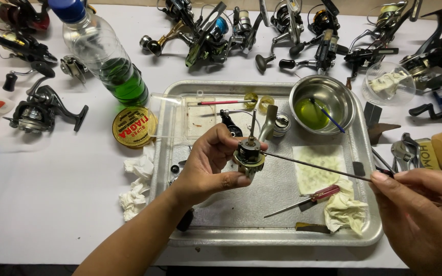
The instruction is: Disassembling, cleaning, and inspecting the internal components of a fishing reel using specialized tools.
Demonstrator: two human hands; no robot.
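Over the dented metal tray [277, 232], the left hand [208, 163] is closed around a small dark geared reel part with an upright shaft [248, 153], while the right hand [425, 204] pinches a long thin black-handled probe [315, 166] whose tip touches it, apparently mid-servicing; steady, fine tip control seems needed.

You are at a reel-repair workshop. Spinning reels [41, 110] crowd the far and left edges of the white-covered bench [52, 194]; a metal tray [277, 235] holds a screwdriver [308, 198], stained rags [343, 209] and a steel bowl [323, 102] of green fluid, beside a bottle [106, 56] of the same.
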